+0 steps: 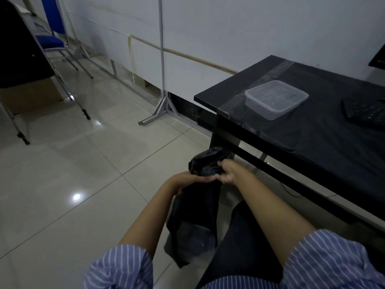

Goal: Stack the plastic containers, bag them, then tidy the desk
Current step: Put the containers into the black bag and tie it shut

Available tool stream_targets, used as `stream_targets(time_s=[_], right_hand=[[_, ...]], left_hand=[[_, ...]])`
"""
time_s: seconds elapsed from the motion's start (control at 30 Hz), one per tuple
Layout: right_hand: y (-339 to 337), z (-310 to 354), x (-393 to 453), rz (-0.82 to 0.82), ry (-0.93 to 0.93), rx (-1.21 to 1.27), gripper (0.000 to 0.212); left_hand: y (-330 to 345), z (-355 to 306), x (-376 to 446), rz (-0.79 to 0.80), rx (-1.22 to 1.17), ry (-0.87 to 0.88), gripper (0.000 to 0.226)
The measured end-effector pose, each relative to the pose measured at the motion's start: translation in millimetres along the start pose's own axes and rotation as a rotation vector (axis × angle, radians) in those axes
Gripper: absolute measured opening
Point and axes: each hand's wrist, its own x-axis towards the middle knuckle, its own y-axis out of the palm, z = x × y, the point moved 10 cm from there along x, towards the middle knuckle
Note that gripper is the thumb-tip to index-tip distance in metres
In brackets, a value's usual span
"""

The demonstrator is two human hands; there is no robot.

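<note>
A black plastic bag [193, 222] hangs in front of my lap, below the desk's left end. My left hand [191, 181] grips the bag around its neck. My right hand [227, 172] pinches the bunched top of the bag [206, 161] just to the right of the left hand. Faint pale shapes show through the bag's lower part; what is inside is hidden. A clear rectangular plastic container [276, 99] with its lid on sits on the black desk [325, 130] near the left corner, well above and to the right of both hands.
A dark keyboard [364, 110] lies on the desk at the right edge of view. A metal stand [162, 105] rises from the tiled floor left of the desk. Folding chairs [50, 42] and a cardboard box [33, 94] stand at the far left.
</note>
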Motion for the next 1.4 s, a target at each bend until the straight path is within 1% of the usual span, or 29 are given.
stream_targets(time_s=[0.07, 0.1, 0.13, 0.2, 0.23, 0.33, 0.4, 0.47, 0.5, 0.6, 0.67, 0.7, 0.73, 0.77, 0.8, 0.83, 0.87, 0.9, 0.97, 1.0, 1.1, 1.13, 1.2, 1.23, 1.27, 1.3, 1.37, 1.4], right_hand=[[-2.5, 0.5, -4.8, -0.009, -0.002, 0.034, 0.039], [-2.5, 1.3, -7.1, 0.001, -0.002, 0.050, 0.039], [-2.9, 1.4, -6.2, 0.012, 0.002, 0.066, 0.039], [-0.2, 1.8, -3.0, 0.038, 0.022, 0.094, 0.039], [2.6, 2.4, -2.7, 0.050, 0.030, 0.105, 0.039], [16.4, 9.4, -8.0, 0.143, 0.001, 0.143, 0.038], [24.3, 16.2, -18.5, 0.219, -0.042, 0.110, 0.031], [22.4, 19.2, -22.7, 0.257, -0.081, 0.013, 0.011], [19.1, 18.6, -24.2, 0.265, -0.092, -0.035, 0.007], [1.4, 3.9, -17.8, 0.232, -0.095, -0.297, 0.006], [-11.1, -14.2, -8.6, 0.165, -0.093, -0.560, 0.024], [-13.8, -25.6, -6.6, 0.134, -0.081, -0.709, 0.026], [-15.1, -41.8, -5.1, 0.126, -0.026, -0.848, 0.025], [-16.8, -62.6, -4.2, 0.125, 0.060, -0.964, 0.029], [-16.8, -82.1, -1.2, 0.131, 0.136, -1.040, 0.043], [-18.1, -100.9, 0.3, 0.144, 0.203, -1.066, 0.065], [-16.1, -121.5, 5.3, 0.172, 0.259, -1.048, 0.083], [-12.5, -138.4, 5.1, 0.209, 0.291, -1.002, 0.092], [-2.9, -170.8, 10.0, 0.264, 0.332, -0.783, 0.106], [-0.1, -182.7, 13.1, 0.270, 0.341, -0.671, 0.109], [7.7, -194.1, 26.8, 0.259, 0.282, -0.487, 0.099], [13.0, -192.3, 25.4, 0.258, 0.273, -0.443, 0.090], [23.1, -184.1, 21.6, 0.275, 0.267, -0.339, 0.058], [26.5, -179.3, 20.2, 0.290, 0.256, -0.322, 0.044], [27.0, -176.1, 21.3, 0.295, 0.248, -0.329, 0.040], [26.2, -171.7, 22.2, 0.286, 0.232, -0.353, 0.043], [20.6, -168.4, 24.9, 0.247, 0.220, -0.406, 0.052], [19.0, -166.5, 26.5, 0.241, 0.211, -0.409, 0.052]], left_hand=[[6.6, -1.5, -2.3, -0.014, 0.118, -0.020, 0.047], [4.6, -1.0, -1.5, -0.043, 0.141, -0.025, 0.039], [-2.2, -0.2, 1.1, -0.102, 0.161, -0.016, 0.039], [-17.3, 2.8, 5.1, -0.206, 0.183, -0.004, 0.056], [-22.8, 4.1, 6.7, -0.242, 0.171, 0.004, 0.060], [-33.0, 0.3, 6.2, -0.308, 0.143, 0.044, 0.046], [-39.4, -3.0, 4.2, -0.335, 0.109, 0.058, 0.040], [-46.6, -2.8, 2.5, -0.336, 0.050, 0.048, 0.036], [-49.7, -2.8, -0.1, -0.335, 0.026, 0.038, 0.034], [-61.9, -4.8, -6.7, -0.332, -0.051, 0.020, 0.032], [-70.8, -8.4, -12.7, -0.339, -0.105, 0.011, 0.034], [-76.2, -8.9, -13.6, -0.340, -0.124, 0.002, 0.038], [-78.0, -11.1, -15.4, -0.326, -0.143, -0.001, 0.039], [-78.6, -14.0, -18.6, -0.316, -0.157, -0.003, 0.035], [-80.6, -17.1, -21.9, -0.308, -0.166, -0.003, 0.028], [-82.2, -20.2, -24.6, -0.300, -0.175, -0.004, 0.023], [-86.7, -22.2, -27.3, -0.300, -0.181, -0.008, 0.021], [-89.9, -23.6, -29.9, -0.297, -0.185, -0.015, 0.022], [-95.8, -26.7, -35.7, -0.295, -0.199, -0.023, 0.024], [-99.3, -28.6, -37.2, -0.300, -0.210, -0.023, 0.025], [-111.0, -34.4, -43.0, -0.326, -0.265, -0.015, 0.028], [-118.4, -34.5, -43.3, -0.350, -0.286, -0.008, 0.033], [-132.7, -34.4, -43.6, -0.398, -0.345, 0.010, 0.039], [-138.4, -35.5, -45.2, -0.413, -0.385, 0.032, 0.035], [-142.3, -37.2, -47.9, -0.425, -0.431, 0.054, 0.026], [-146.0, -38.3, -49.7, -0.433, -0.477, 0.069, 0.020], [-153.0, -39.0, -53.6, -0.459, -0.545, 0.085, 0.016], [-156.5, -39.3, -55.0, -0.477, -0.564, 0.091, 0.017]])
